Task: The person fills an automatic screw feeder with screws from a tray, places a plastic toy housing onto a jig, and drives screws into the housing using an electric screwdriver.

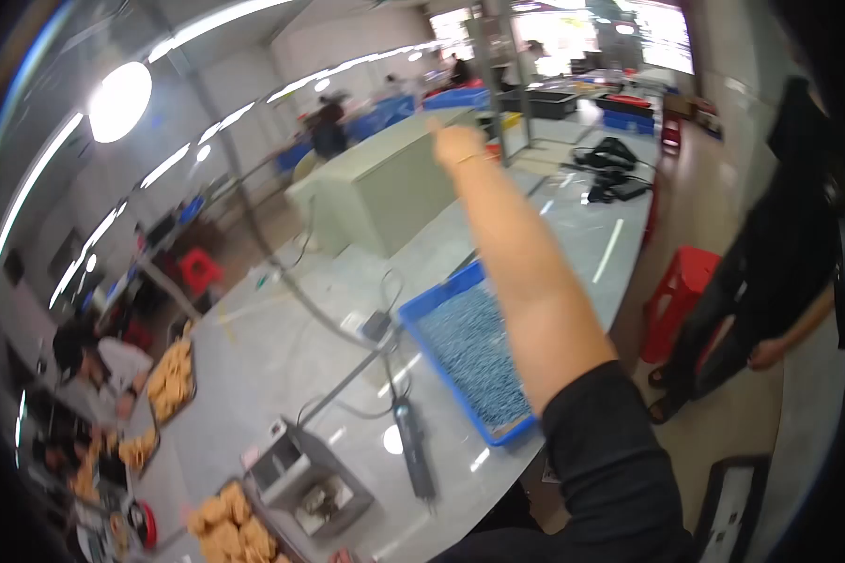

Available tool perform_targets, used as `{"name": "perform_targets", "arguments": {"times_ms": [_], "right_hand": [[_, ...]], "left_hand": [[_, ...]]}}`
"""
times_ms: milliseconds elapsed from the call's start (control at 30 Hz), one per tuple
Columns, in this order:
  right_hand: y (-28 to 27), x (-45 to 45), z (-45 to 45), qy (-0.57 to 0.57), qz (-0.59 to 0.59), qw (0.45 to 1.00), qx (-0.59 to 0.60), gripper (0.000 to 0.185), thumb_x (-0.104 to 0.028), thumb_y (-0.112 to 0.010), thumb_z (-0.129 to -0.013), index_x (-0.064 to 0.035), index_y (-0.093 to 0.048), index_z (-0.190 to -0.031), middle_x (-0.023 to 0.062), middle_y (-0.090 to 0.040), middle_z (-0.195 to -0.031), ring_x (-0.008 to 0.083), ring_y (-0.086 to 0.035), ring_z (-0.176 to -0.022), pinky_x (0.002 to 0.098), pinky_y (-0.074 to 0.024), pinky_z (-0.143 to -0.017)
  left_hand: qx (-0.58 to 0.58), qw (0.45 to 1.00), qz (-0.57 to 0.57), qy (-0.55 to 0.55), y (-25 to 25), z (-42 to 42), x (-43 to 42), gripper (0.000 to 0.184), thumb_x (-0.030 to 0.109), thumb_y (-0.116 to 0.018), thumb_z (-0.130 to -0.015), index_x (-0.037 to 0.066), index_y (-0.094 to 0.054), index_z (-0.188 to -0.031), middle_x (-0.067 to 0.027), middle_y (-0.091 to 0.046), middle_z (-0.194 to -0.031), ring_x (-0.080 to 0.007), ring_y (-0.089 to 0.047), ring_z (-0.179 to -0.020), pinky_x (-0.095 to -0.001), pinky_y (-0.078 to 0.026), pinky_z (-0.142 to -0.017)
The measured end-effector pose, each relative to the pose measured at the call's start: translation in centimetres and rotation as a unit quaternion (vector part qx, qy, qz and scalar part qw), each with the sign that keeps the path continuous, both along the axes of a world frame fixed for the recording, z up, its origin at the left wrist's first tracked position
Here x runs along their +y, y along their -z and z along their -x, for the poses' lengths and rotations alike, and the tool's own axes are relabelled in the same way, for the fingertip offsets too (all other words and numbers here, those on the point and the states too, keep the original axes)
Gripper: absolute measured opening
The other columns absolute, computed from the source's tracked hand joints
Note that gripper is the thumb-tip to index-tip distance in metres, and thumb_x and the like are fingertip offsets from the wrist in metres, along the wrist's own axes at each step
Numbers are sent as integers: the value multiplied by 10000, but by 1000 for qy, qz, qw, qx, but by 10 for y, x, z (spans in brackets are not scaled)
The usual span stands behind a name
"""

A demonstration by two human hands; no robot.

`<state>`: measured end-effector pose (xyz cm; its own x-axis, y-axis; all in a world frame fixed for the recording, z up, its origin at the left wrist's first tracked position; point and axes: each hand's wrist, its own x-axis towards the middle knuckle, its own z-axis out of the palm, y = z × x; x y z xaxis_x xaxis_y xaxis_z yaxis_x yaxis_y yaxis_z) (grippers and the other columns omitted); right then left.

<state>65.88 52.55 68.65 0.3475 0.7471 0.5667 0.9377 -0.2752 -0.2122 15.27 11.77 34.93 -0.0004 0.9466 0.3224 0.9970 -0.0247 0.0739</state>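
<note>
My right arm stretches forward across the table, and my right hand (459, 146) is beyond the tray, in front of the grey-green box (399, 183) in the view. The hand looks mostly closed with one finger pointing out, and no object shows in it. Under the forearm sits a blue tray (441, 364) filled with small blue-grey pieces (469, 342). At the bottom edge only a sliver of my left hand (344, 555) shows, near a grey open-topped box (333, 511); its fingers are mostly hidden. A dark handheld tool (413, 450) with a cord lies between that box and the tray.
Tan pieces lie in heaps (230, 525) and a tray (172, 380) along the left. Black items (615, 169) rest on the far table. A red stool (678, 300) and a person in black (770, 235) stand right. Another person (103, 366) works at left.
</note>
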Motion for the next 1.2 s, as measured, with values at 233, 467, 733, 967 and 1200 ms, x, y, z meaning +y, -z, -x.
{"name": "perform_targets", "arguments": {"times_ms": [233,467,733,967,1200], "right_hand": [[41,3,12,-216,104,964,-116,591,-170,-555,-739,-109,-393,-1304,172,-627,-997,263,-643,-761,338,-499,-691],[189,-214,155,-490,230,836,90,345,-194,-579,-784,-96,-583,-1114,85,-652,-812,176,-617,-692,290,-480,-607],[287,-274,239,-456,156,769,421,214,-45,-542,-813,19,-609,-1006,59,-603,-694,97,-561,-632,198,-413,-598],[325,-248,268,-374,-35,823,425,163,-58,-490,-876,15,-610,-960,-2,-508,-689,32,-376,-516,182,-282,-457],[332,-245,263,-344,-16,832,435,140,-60,-490,-879,0,-607,-925,-14,-541,-762,33,-439,-659,174,-346,-587]], "left_hand": [[-147,988,-51,20,-22,-1,-3,490,246,-624,-737,53,-489,-1166,-155,-427,-1130,-327,-381,-1075,-477,-258,-964],[-123,969,-214,-23,-35,52,-49,449,99,-640,-682,67,-522,-1114,-127,-442,-1084,-295,-412,-1042,-452,-321,-920],[-387,759,-326,-410,-19,200,-78,478,130,-470,-870,8,-317,-1306,-191,-359,-1248,-280,-332,-1183,-382,-256,-1007],[-655,617,-336,-280,-13,221,-54,541,383,-311,-949,38,-231,-1357,-161,-336,-1347,-245,-329,-1229,-350,-257,-1026],[-652,615,-329,-297,-25,218,-39,526,390,-283,-948,57,-235,-1352,-156,-309,-1354,-258,-311,-1237,-363,-246,-1035]]}}
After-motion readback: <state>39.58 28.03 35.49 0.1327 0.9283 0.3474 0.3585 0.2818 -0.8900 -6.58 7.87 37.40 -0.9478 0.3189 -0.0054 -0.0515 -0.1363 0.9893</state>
